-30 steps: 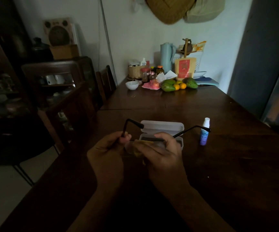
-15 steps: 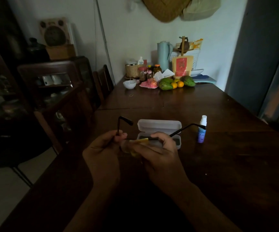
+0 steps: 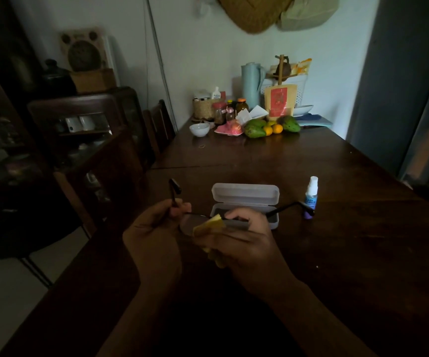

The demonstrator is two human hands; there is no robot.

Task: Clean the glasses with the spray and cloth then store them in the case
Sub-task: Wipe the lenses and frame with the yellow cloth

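Since a moment earlier the yellow cloth (image 3: 209, 224) had slid leftward over a lens as the right hand (image 3: 244, 243) pinched it there, the left hand (image 3: 154, 228) gripping the glasses (image 3: 176, 188) above the open case (image 3: 244, 199), so wiping seemed underway, storing still ahead.

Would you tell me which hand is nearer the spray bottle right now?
Right. The right hand, pinching the yellow cloth on the glasses, sits just left of the spray bottle; the left hand holds the far temple, beyond the case.
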